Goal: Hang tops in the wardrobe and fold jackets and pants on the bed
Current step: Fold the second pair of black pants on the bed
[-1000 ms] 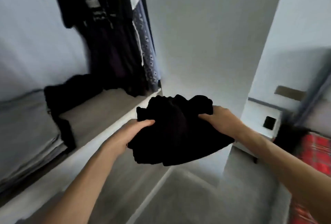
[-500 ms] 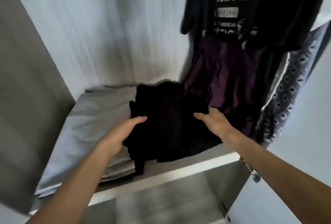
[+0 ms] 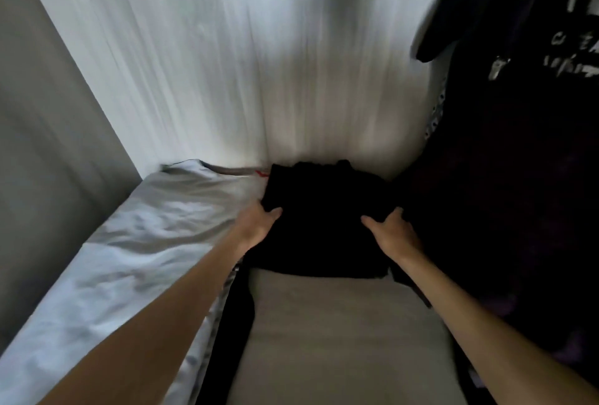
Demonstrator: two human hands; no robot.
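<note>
Folded black fabric garment (image 3: pixel 324 226) on grey wardrobe shelf (image 3: pixel 340 323).
Its sides are grasped by left hand (image 3: pixel 256 226) and right hand (image 3: pixel 395 233).

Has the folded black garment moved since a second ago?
Yes. The folded black garment, held in mid-air before, now lies on the grey shelf, pushed back toward the white rear wall.

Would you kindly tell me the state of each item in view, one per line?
black garment, folded, lying at the back of the shelf.
left hand, grips the garment's left edge.
right hand, grips its right edge.
grey bedding, folded flat, left of the garment.
printed black T-shirt, hanging at right.
</note>
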